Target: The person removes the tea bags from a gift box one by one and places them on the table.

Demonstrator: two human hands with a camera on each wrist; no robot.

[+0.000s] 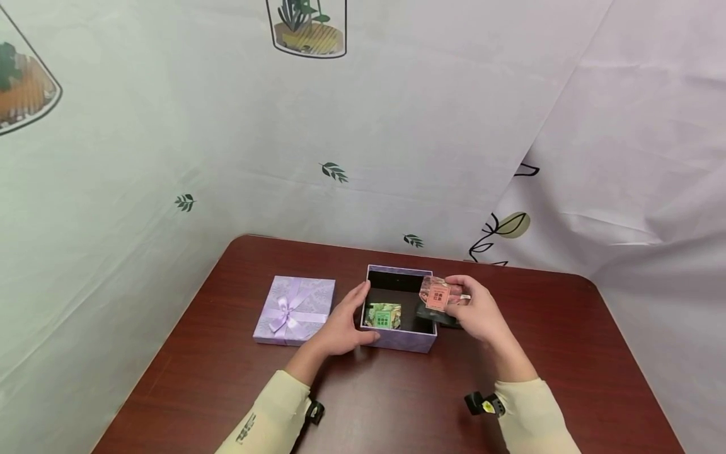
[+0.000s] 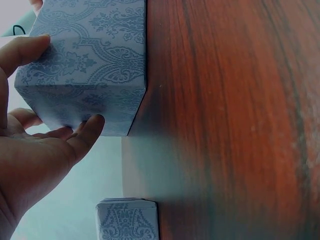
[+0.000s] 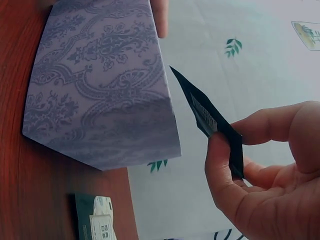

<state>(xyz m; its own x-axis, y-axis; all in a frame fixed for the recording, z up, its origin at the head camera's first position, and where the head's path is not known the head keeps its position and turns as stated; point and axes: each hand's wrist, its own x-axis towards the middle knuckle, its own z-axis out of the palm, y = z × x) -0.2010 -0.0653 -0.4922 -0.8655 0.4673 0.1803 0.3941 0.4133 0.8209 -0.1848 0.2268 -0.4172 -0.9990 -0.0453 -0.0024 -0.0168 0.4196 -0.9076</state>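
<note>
A purple patterned gift box (image 1: 399, 340) stands without its lid on the table, its inside dark. My left hand (image 1: 343, 321) holds its near left corner, with the thumb at the front wall and the fingers along the left side. In the box's near left part lies a green-labelled tea packet (image 1: 383, 316). Over the right rim, my right hand (image 1: 479, 312) pinches a red-labelled tea packet (image 1: 438, 294) between thumb and fingers; the right wrist view shows this packet's dark back (image 3: 205, 112) tilted above the box edge.
Left of the box lies the purple lid (image 1: 297, 309) with a ribbon bow. Another dark packet with a pale label (image 3: 102, 225) lies on the table to the right of the box. A printed white cloth (image 1: 363, 189) hangs behind the brown table (image 1: 363, 403).
</note>
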